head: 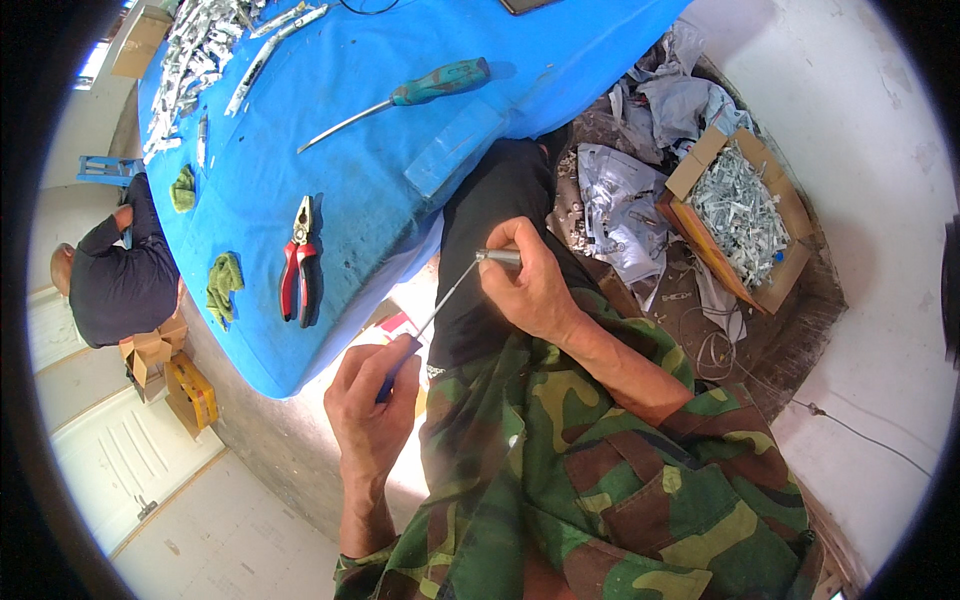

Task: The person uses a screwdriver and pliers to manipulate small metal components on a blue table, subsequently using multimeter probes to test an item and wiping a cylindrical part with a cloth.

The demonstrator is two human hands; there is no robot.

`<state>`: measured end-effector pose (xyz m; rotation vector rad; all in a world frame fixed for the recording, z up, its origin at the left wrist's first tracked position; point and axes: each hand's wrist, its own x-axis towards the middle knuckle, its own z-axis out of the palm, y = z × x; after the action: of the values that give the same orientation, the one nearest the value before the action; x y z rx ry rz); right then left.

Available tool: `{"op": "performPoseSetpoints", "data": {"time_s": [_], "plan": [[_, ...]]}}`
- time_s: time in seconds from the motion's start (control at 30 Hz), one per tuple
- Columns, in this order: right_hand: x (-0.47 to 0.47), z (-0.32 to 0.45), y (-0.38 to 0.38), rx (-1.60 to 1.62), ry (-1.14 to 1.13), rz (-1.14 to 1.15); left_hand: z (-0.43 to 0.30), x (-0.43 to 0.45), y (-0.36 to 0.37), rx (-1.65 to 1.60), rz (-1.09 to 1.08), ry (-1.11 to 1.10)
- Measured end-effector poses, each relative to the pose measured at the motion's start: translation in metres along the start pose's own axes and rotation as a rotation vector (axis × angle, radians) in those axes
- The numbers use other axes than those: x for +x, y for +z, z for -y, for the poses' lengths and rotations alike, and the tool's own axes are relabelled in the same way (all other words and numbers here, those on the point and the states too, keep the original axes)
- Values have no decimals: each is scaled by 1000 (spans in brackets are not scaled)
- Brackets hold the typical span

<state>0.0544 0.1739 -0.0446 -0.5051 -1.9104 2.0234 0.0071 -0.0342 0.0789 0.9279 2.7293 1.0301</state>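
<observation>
My left hand (375, 397) is closed round the blue handle of a small screwdriver (448, 304), whose thin metal shaft points up and right. Its tip meets the end of a small silver cylindrical metal part (500, 256), pinched between the thumb and fingers of my right hand (529, 281). Both hands are above my lap. On the blue cloth lie red-and-black combination pliers (300, 266), jaws pointing away from me, and a larger screwdriver (405, 97) with a worn green handle. Green rags (223, 289) are left of the pliers.
A blue cloth (360, 195) covers the table, with a heap of silvery metal pieces (191, 71) at its far left. At right, an open cardboard box (787, 262) holds metal pieces beside plastic bags (622, 202). Another person (124, 277) sits beyond the table at left.
</observation>
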Motion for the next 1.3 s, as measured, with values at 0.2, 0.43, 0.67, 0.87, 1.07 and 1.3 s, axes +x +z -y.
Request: {"op": "performPoseSetpoints", "data": {"time_s": [0.2,0.43,0.67,0.87,1.07,1.3], "plan": [[-1,-2,2,-17,-32,-21,1,0,0,3,6,-3],[-2,-2,2,-32,-27,-13,-1,-1,0,6,1,-10],[-4,-5,3,-91,-52,-8,-2,-3,-1,9,38,-63],[-6,-8,5,-89,-63,-24,-4,-4,2,-2,32,-69],[-6,-7,5,-81,-47,-20,-2,-5,1,-18,23,-63],[-4,-10,7,70,-90,-21,0,-8,1,-5,-5,-55]]}}
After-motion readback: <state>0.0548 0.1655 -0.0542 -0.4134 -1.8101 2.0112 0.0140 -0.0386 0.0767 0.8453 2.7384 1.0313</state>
